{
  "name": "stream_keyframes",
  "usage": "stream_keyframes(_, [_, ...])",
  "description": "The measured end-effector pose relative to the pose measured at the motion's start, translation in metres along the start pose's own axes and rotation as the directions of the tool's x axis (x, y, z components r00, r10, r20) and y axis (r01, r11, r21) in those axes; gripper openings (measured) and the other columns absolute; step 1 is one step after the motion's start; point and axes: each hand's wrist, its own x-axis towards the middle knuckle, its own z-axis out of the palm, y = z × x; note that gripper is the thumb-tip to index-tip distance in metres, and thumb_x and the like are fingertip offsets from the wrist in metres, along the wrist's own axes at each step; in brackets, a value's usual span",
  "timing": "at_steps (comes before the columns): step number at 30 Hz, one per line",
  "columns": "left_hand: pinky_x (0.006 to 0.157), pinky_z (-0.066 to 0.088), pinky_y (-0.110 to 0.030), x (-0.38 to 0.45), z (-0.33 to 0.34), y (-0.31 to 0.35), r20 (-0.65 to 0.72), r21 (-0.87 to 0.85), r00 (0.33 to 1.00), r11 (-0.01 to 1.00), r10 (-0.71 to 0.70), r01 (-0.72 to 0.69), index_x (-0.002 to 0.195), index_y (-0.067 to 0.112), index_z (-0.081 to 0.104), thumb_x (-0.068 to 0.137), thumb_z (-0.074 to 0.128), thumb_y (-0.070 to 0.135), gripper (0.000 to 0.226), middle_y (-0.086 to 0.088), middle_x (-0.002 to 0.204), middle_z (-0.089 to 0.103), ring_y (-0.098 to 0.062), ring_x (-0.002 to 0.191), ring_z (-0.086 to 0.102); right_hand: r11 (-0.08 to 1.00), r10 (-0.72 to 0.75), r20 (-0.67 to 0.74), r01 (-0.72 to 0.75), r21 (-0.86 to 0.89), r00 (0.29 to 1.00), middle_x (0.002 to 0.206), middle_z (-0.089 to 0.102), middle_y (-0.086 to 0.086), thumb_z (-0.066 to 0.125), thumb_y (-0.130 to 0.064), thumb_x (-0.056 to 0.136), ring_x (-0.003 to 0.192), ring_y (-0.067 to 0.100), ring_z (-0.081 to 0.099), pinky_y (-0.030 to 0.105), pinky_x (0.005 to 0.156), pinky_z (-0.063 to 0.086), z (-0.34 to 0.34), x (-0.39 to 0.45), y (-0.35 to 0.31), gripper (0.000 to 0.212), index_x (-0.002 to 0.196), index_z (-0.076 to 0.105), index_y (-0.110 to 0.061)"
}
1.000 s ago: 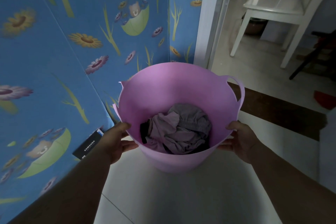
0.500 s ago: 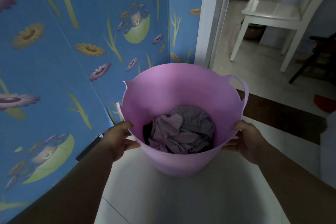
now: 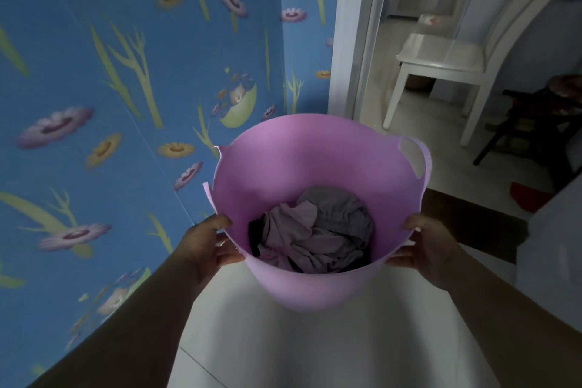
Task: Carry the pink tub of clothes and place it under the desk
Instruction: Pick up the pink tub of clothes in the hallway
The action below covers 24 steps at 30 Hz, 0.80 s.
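Observation:
The pink tub (image 3: 315, 161) hangs in the air in front of me, above the pale floor. Crumpled clothes (image 3: 315, 230) in pink, grey and black lie at its bottom. My left hand (image 3: 204, 242) grips the near left rim, thumb over the edge. On the near right rim, my right hand (image 3: 431, 246) holds the same way. One tub handle (image 3: 415, 157) shows at the far right. No desk is in view.
A blue flowered wall (image 3: 126, 104) runs close along the left. A white door frame (image 3: 349, 31) opens ahead onto a tiled room with a white chair (image 3: 441, 66), a dark stand (image 3: 535, 129) and a red mat (image 3: 529, 195). A dark threshold strip (image 3: 466, 217) crosses the floor.
The view has tilted up and shifted, showing more of the doorway and chair. The tub stays held in both hands. The black box by the wall has left the view.

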Motion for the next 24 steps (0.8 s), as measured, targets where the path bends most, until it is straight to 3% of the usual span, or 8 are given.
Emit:
stream_keyframes(7, [0.074, 0.066, -0.056, -0.069, 0.01, 0.075, 0.001, 0.027, 0.999, 0.999, -0.032, 0.032, 0.116, 0.003, 0.066, 0.09, 0.062, 0.006, 0.026, -0.031, 0.133, 0.062, -0.056, 0.108, 0.068, 0.999, 0.0, -0.01, 0.0, -0.037, 1.0, 0.113, 0.059, 0.024, 0.048, -0.007, 0.085, 0.07, 0.044, 0.067, 0.051, 0.059, 0.062, 0.017, -0.066, -0.081, 0.047, 0.131, 0.058, -0.005])
stream_keyframes(11, [0.062, 0.066, -0.047, -0.111, 0.017, 0.119, 0.022, 0.011, 1.0, 1.0, -0.016, 0.016, 0.123, 0.002, 0.066, 0.092, 0.06, 0.006, 0.032, -0.03, 0.129, 0.064, -0.052, 0.096, 0.071, 0.998, -0.003, -0.007, 0.003, -0.057, 1.0, 0.115, 0.059, 0.027, 0.048, -0.008, 0.086, 0.073, 0.043, 0.067, 0.048, 0.059, 0.061, 0.027, -0.101, -0.126, 0.047, 0.132, 0.058, -0.005])
stream_keyframes(14, [0.056, 0.064, -0.043, -0.14, 0.021, 0.15, 0.032, 0.015, 0.999, 1.0, -0.002, 0.002, 0.122, 0.002, 0.066, 0.093, 0.06, 0.006, 0.03, -0.029, 0.121, 0.067, -0.051, 0.093, 0.072, 0.998, -0.005, -0.003, 0.005, -0.064, 1.0, 0.127, 0.063, 0.036, 0.048, -0.009, 0.085, 0.085, 0.048, 0.066, 0.055, 0.067, 0.062, 0.035, -0.128, -0.158, 0.046, 0.13, 0.061, -0.009])
stream_keyframes(16, [0.061, 0.065, -0.045, -0.16, 0.024, 0.171, 0.04, 0.027, 0.999, 1.0, 0.01, -0.011, 0.116, 0.004, 0.067, 0.094, 0.059, 0.007, 0.024, -0.028, 0.12, 0.067, -0.051, 0.093, 0.072, 0.998, -0.011, -0.013, 0.01, -0.065, 1.0, 0.122, 0.065, 0.037, 0.049, -0.008, 0.084, 0.086, 0.049, 0.065, 0.059, 0.069, 0.061, 0.039, -0.145, -0.18, 0.044, 0.125, 0.063, -0.01])
stream_keyframes(20, [0.068, 0.066, -0.047, -0.19, 0.027, 0.203, 0.046, 0.044, 0.999, 0.999, 0.026, -0.028, 0.116, 0.001, 0.07, 0.093, 0.059, 0.007, 0.026, -0.027, 0.117, 0.068, -0.049, 0.091, 0.071, 0.997, -0.011, -0.031, 0.009, -0.077, 0.999, 0.103, 0.06, 0.029, 0.05, -0.009, 0.083, 0.092, 0.044, 0.045, 0.054, 0.062, 0.061, 0.049, -0.174, -0.215, 0.046, 0.128, 0.061, -0.011])
stream_keyframes(24, [0.067, 0.065, -0.048, -0.219, 0.029, 0.236, 0.057, 0.047, 0.998, 0.999, 0.023, -0.026, 0.116, 0.001, 0.071, 0.091, 0.06, 0.007, 0.028, -0.03, 0.124, 0.067, -0.052, 0.099, 0.07, 0.997, -0.011, -0.054, 0.006, -0.082, 0.998, 0.101, 0.061, 0.028, 0.051, -0.01, 0.081, 0.09, 0.047, 0.051, 0.054, 0.061, 0.06, 0.06, -0.208, -0.25, 0.047, 0.126, 0.062, -0.014])
